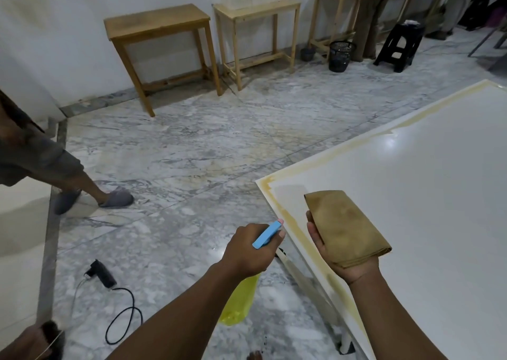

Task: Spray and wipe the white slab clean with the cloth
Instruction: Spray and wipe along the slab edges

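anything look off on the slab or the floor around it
Yes. A yellowish-brown stain band runs along two edges of the white slab, meeting at the near corner; the rest is clean white. A black adapter and its cable also lie loose on the floor.

You've got soft, fairly dim indoor light here, shadows faint and blurry-edged. Light from above glares off your white slab (411, 195) as one bright spot. The wide lens bows the wooden tables (156, 22) up top, the upper right corner smears into blur, and the centre reads sharp.
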